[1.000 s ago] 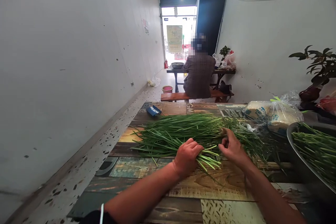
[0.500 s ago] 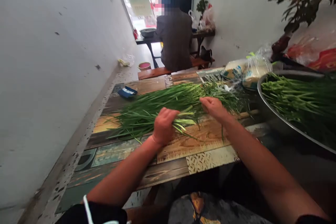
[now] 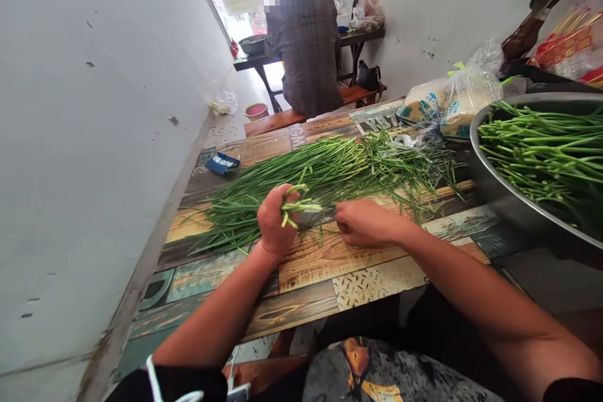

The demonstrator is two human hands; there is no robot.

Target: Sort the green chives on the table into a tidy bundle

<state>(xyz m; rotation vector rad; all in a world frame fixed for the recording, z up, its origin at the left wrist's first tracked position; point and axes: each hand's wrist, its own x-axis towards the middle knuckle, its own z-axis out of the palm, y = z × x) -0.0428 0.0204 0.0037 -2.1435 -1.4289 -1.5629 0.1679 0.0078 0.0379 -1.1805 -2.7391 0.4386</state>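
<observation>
Presently, the left hand (image 3: 276, 221) clamps one green bunch (image 3: 301, 206), the right hand (image 3: 362, 222) curled together near one pile (image 3: 320, 163).

Held green stems (image 3: 298, 206) now tilted up — right of the two hands (image 3: 367, 223), drawn back from the pile (image 3: 301, 166)

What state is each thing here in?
Left hand: closed around stems.
Right hand: fingers curled, contents unclear.
Pile: loose, lying flat.
Big bowl: uncovered, holding greens.
Clear bag: gathered at top, filled.
Bucket: upright, uncovered.
Person: seated, back turned.
</observation>
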